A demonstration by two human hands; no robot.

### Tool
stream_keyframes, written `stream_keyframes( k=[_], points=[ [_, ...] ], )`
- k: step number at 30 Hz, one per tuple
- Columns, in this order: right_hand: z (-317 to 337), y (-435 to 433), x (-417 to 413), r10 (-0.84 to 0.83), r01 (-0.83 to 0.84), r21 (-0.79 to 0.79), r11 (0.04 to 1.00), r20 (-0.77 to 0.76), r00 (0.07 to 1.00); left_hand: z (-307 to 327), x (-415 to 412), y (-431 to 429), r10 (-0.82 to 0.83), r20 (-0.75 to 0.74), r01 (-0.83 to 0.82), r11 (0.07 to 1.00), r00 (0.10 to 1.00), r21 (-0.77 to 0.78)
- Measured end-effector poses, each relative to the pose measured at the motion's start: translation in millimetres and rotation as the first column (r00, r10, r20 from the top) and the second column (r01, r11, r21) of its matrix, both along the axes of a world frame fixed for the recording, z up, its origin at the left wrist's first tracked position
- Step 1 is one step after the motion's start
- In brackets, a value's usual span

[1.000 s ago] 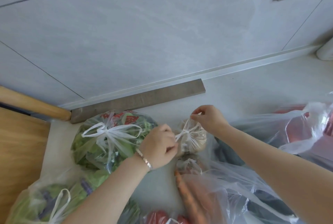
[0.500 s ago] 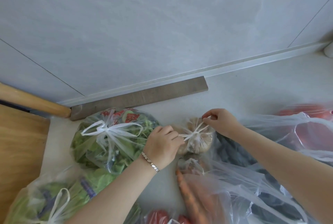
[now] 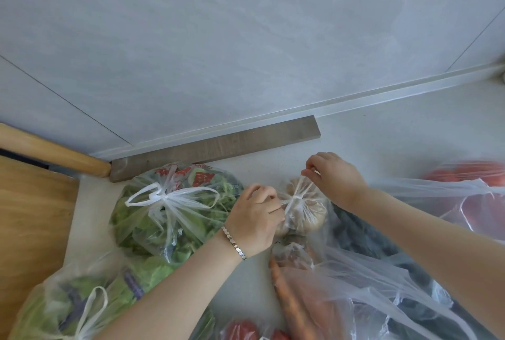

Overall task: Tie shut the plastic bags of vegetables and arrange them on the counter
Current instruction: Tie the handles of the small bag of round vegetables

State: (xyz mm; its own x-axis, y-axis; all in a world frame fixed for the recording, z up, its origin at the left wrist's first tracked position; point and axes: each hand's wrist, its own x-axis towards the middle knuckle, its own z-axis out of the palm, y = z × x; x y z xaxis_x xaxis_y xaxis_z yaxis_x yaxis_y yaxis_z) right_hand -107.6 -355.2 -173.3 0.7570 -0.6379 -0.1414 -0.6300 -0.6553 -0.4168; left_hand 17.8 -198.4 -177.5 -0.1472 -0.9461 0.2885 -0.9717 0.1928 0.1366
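The small bag point(image 3: 304, 212), clear plastic round pale brown lumps, sits on the counter point(image 3: 388, 143) near the middle of the view, its gathered neck facing up toward the camera. A knot point(image 3: 293, 199) cinches the neck. From it the two ends run along one slanted line, lower left to upper right. The left hand point(image 3: 255, 216) is clenched round the lower-left end, right against the knot. The right hand point(image 3: 337, 179) pinches the upper-right end between thumb and fingertips, and the strands fan out taut between it and the knot.

The greens bag point(image 3: 175, 208), already tied, lies just left of the left hand. Carrots point(image 3: 292, 301) in loose plastic lie near the small bag on the near side, pointing toward it. A dark bag point(image 3: 366, 236) lies against its right side. On these three sides it is hemmed in. Bare counter lies beyond it, up to the wall point(image 3: 246, 39) and right of the grey strip point(image 3: 216, 145). A wooden board point(image 3: 30, 230) borders the counter at far left.
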Motion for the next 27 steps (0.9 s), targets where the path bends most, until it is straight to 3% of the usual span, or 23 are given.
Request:
stream_keyframes(
  k=[3, 6, 8, 10, 12, 15, 16, 18, 20, 24, 27],
  points=[
    [-9.7, 3.5, -0.5, -0.077, 0.076, -0.017, 0.997, -0.047, 0.996, -0.9, -2.7, 1.1, -0.045, -0.030, 0.046, 0.998, 0.999, 0.033],
    [-21.8, 5.1, -6.7, -0.248, 0.258, 0.118, 0.959, -0.098, 0.964, -10.4, -4.0, 10.3, -0.136, -0.023, 0.138, 0.982, 0.990, 0.130],
    [-25.9, 6.5, -9.4, -0.343, 0.353, 0.201, 0.914, -0.087, 0.935, -11.0, 3.4, 13.0, -0.094, -0.002, 0.092, 0.964, 0.996, 0.248],
    [-21.1, 8.1, -9.5, -0.398, 0.398, 0.279, 0.874, -0.059, 0.915, -3.3, 9.8, 9.0, 0.058, 0.029, -0.064, 0.932, 0.998, 0.358],
    [-12.2, 7.7, -6.7, -0.404, 0.394, 0.345, 0.852, -0.045, 0.914, 4.0, 10.2, 4.8, 0.283, -0.041, -0.228, 0.842, 0.958, 0.489],
    [9.7, 9.8, -3.8, -0.357, 0.352, 0.414, 0.839, -0.069, 0.931, 22.1, -3.0, 1.5, 0.650, -0.284, -0.382, 0.685, 0.705, 0.621],
    [16.8, 11.0, -2.2, -0.338, 0.338, 0.432, 0.836, -0.078, 0.938, 26.2, -5.6, 1.1, 0.690, -0.320, -0.412, 0.673, 0.650, 0.614],
    [36.9, 18.4, -8.1, -0.282, 0.292, 0.453, 0.842, -0.091, 0.955, 39.5, -18.1, 7.1, 0.685, -0.336, -0.439, 0.694, 0.646, 0.570],
    [61.4, 30.3, -15.8, -0.194, 0.208, 0.467, 0.859, -0.079, 0.978, 54.9, -33.3, 15.8, 0.648, -0.397, -0.363, 0.724, 0.650, 0.587],
    [113.1, 60.5, -46.2, 0.008, 0.035, 0.449, 0.893, -0.094, 0.996, 81.3, -72.5, 35.7, 0.588, -0.567, -0.091, 0.736, 0.577, 0.671],
    [134.9, 79.8, -82.9, 0.061, 0.003, 0.399, 0.917, -0.148, 0.987, 97.1, -103.8, 48.7, 0.485, -0.567, 0.029, 0.742, 0.666, 0.669]
  ],
)
